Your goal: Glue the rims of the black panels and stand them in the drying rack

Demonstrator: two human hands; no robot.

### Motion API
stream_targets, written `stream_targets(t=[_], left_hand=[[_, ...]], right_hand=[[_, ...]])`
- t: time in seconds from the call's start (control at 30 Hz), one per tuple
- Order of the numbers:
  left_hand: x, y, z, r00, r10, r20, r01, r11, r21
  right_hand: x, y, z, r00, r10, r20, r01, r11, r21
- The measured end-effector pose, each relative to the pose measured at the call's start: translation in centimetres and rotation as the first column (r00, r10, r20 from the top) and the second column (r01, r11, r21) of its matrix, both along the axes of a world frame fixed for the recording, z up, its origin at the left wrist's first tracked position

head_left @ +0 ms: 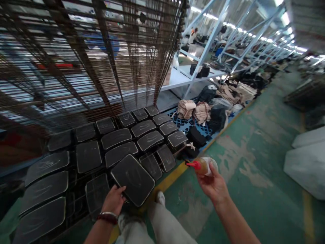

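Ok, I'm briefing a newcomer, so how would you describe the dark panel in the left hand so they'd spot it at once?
Find the big wire rack at upper left, then the rows of dark panels below it. At their near side, the left hand holds one panel. Unlike its neighbours, it has fingers on its edge.

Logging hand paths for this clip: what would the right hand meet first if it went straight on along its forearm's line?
Probably the dark bundles beyond the bottle that the right hand holds, though they seem to lie lower, so it might pass above them.
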State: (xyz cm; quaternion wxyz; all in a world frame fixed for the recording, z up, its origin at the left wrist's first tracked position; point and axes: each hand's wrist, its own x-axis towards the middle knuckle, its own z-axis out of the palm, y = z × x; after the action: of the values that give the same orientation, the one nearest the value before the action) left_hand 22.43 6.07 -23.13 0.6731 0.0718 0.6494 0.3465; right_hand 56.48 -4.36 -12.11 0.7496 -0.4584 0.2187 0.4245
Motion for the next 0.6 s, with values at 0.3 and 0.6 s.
stream_targets(t=[0.3,0.6], left_hand=[[16.4,0.5,-11.0,0.977,-0.209,-0.031,0.201,0.964,-0.172],[23.8,4.4,-16.3,0.886,-0.424,-0.185,0.397,0.903,-0.168]], right_hand=[[6.8,-7.3,-4.9,0.985,-0.165,-0.046,0.157,0.976,-0.149],[11.5,-11.8,-7.8,0.962,-0.265,-0.071,0.237,0.933,-0.271]])
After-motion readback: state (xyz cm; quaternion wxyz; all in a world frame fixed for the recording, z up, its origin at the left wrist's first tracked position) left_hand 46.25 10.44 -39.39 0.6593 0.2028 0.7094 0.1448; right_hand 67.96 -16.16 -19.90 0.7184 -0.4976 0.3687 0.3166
